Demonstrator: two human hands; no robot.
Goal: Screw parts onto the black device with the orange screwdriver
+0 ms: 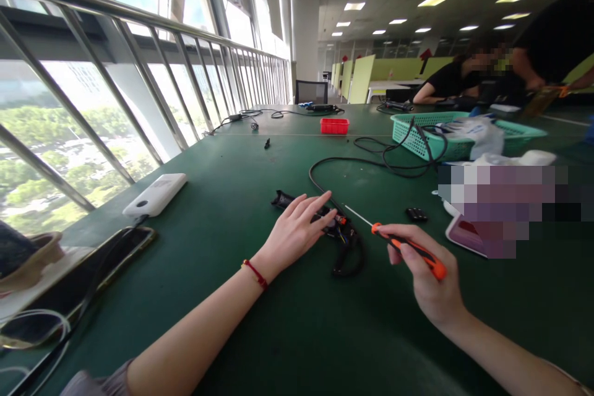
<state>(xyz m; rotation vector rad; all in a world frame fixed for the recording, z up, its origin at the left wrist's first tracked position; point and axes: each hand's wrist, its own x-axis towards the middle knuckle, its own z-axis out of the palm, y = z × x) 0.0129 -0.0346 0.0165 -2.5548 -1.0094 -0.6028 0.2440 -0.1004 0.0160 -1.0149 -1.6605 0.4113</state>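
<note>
My left hand [297,232] lies palm down over an opened black corded device [279,199], its fingers stretched out and slightly apart. Between and beside the fingers, the device shows an orange part and thin coloured wires; the hand covers much of the rest. A black curved piece [348,263] lies at its near end. In my right hand [434,278] is a screwdriver [411,247] with an orange and black handle, its thin metal shaft pointing up and left towards the device. The tip appears apart from the device. A small black part [416,215] lies beyond the right hand.
A black cable [343,159] runs towards a green basket [413,136] holding plastic bags. A red tray [335,126] and a small black piece [267,143] sit farther back. Left are a white power bank [158,193] and a phone [125,247]. Two people are at far right.
</note>
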